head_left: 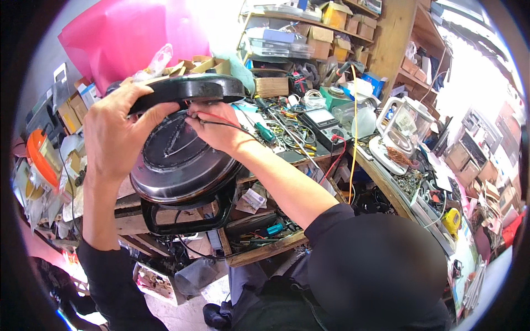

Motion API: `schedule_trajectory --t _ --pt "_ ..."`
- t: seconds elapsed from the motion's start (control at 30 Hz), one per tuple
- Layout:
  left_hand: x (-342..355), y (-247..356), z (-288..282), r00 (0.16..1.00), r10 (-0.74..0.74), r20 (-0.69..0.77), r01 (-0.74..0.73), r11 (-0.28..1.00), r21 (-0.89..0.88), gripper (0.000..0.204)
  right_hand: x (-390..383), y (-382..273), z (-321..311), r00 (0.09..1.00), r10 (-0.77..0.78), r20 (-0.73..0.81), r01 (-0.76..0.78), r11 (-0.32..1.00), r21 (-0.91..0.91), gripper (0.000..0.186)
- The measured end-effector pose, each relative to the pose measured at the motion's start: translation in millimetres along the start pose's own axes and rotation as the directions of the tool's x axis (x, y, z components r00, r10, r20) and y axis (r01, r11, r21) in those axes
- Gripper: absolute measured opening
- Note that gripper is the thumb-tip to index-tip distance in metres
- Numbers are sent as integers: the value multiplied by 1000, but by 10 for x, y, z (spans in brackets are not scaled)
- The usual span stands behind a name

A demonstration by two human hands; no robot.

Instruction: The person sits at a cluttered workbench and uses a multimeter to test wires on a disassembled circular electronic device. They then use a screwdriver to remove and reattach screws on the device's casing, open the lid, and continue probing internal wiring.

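A round electric pan, black and shiny with a looped handle, stands tilted in front of me. My left hand grips the black upper part of this pan by its rim, thumb below. Close under that part, my right hand pinches multimeter probes, their tips hidden inside the gap. A red lead and a black lead run back over my right wrist. Farther right on the bench sits an analog multimeter with a red lead plugged in.
Screwdrivers and cables litter the bench, with a green-handled screwdriver near my right forearm. A glass jug stands on a white base at the right. An open drawer holds tools below. A yellow cable hangs down. A dark blurred shape covers the lower right.
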State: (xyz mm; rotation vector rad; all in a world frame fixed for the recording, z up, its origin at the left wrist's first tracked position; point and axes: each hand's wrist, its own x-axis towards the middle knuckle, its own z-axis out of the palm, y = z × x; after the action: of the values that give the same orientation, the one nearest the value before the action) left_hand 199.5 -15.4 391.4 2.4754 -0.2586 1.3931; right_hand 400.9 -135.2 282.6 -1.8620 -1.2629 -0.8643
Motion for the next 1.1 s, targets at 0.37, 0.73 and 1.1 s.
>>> schedule_trajectory --t 0.37,0.73,1.1 --pt "-32 -129 -33 997 74 -13 -72 986 147 38 -54 132 0 967 210 -141 -185 967 172 25" --pt "-4 -132 -22 995 96 -12 -92 976 197 43 32 308 27 956 263 -129 -249 961 117 30" --pt "-11 -139 -24 991 129 -27 -122 974 193 44 122 434 207 954 293 -71 -264 927 267 24"
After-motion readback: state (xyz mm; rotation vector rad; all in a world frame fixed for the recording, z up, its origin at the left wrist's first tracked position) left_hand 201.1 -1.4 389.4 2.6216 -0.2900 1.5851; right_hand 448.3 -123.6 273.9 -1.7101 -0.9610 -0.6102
